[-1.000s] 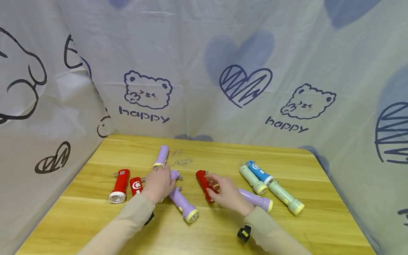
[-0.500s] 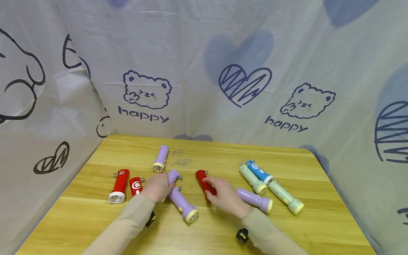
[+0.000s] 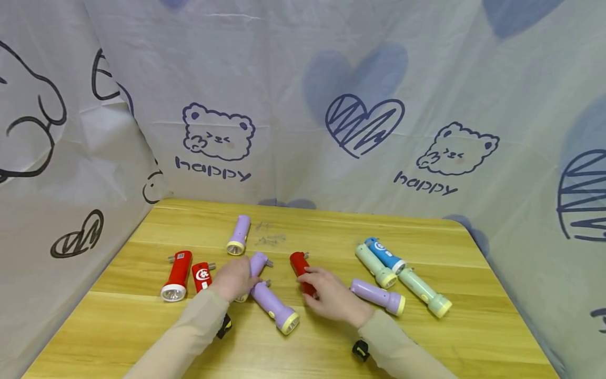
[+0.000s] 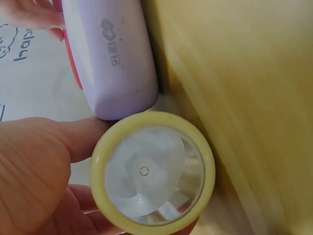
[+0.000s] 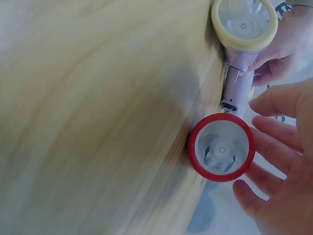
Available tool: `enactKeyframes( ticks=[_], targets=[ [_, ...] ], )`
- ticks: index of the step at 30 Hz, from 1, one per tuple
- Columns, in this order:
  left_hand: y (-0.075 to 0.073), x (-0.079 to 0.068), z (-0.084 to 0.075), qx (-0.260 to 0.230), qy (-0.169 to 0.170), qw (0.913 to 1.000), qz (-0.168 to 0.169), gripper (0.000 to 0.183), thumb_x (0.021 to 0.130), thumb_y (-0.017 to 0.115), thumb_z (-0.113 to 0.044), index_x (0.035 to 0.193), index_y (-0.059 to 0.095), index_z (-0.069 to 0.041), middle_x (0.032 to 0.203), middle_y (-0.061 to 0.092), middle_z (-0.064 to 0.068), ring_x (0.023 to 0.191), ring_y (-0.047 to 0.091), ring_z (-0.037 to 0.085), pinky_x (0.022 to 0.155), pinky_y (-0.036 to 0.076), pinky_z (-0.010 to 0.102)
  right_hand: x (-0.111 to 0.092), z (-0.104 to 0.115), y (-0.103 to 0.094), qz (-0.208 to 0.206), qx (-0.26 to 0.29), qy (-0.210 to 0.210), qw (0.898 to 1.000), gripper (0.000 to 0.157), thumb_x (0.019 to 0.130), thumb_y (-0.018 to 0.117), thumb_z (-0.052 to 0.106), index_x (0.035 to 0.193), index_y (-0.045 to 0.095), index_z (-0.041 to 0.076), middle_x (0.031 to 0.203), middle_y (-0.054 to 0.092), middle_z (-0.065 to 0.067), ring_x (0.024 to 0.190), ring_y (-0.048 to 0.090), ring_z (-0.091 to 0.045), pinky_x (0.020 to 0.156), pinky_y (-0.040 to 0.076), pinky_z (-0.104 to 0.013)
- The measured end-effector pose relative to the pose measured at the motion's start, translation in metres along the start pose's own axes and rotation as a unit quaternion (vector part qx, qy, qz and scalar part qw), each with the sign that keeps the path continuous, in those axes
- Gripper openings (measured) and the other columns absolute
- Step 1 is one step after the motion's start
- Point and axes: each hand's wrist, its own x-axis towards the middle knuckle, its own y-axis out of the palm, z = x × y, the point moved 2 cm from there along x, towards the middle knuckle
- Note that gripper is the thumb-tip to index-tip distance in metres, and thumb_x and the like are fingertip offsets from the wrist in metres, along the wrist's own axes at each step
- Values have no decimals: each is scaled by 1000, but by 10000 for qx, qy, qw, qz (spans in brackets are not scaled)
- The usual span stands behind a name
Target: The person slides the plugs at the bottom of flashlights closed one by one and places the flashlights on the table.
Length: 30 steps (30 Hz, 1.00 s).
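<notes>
My left hand (image 3: 232,280) grips a purple flashlight (image 3: 258,263) with a yellow rim; its lens (image 4: 144,171) faces the left wrist camera. Fingers wrap behind its head, and the thumb (image 4: 85,139) lies against the tail of a second purple flashlight (image 3: 274,305). My right hand (image 3: 333,296) is over a red flashlight (image 3: 299,261), covering part of its barrel. In the right wrist view, fingers (image 5: 271,147) reach behind the red-rimmed lens (image 5: 222,149) and touch the barrel, while the thumb (image 5: 279,100) stands apart from it. Whether the fingertips press on it is hidden.
Left of my hands lie two red flashlights, one white-rimmed (image 3: 179,276) and one partly covered (image 3: 201,275). Behind is a purple flashlight (image 3: 239,236). On the right lie another purple one (image 3: 377,297), two green ones (image 3: 376,266) (image 3: 424,293) and a blue one (image 3: 384,255).
My left hand drew back from the rear purple flashlight to another one. The purple flashlight by its thumb shifted slightly right at its lens end. My right hand moved slightly left over the red flashlight.
</notes>
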Motion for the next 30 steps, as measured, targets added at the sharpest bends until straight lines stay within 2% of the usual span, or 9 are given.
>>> enactKeyframes(
  ticks=[3,10,17,21,30],
  targets=[
    [3,0,-2,-39,61,10000,3,35,88,78,-29,95,61,1,77,62,10,69,59,21,63,54,37,-2,0,-1,101,-49,2,9999,31,93,67,11,124,68,6,132,67,-16,131,57,-36,106,52,-50],
    [11,0,-7,-46,255,9997,39,48,88,78,-28,115,60,8,88,66,16,77,62,25,75,58,44,-7,-4,-3,101,9,-15,9999,30,93,67,10,123,69,5,133,66,-18,127,60,-35,104,54,-48],
    [15,-3,-13,-281,321,9991,35,42,88,77,-27,111,60,4,87,65,14,77,61,23,71,57,42,-19,-11,-7,-1,99,-10,10000,26,93,67,8,119,69,3,126,69,-17,125,62,-34,101,56,-48],
    [17,-6,-15,-319,414,9986,-31,41,89,76,-24,114,61,6,91,67,16,81,64,25,76,58,44,-27,-15,-11,-69,73,16,9999,24,93,67,8,117,70,4,127,68,-18,123,62,-33,97,58,-45],
    [16,-8,-16,-526,579,9963,-344,34,91,71,-16,113,60,7,91,65,15,80,61,24,73,56,44,-35,-18,-16,-148,489,222,9984,27,94,67,12,121,69,7,133,66,-16,123,63,-30,98,58,-45]
  ],
)
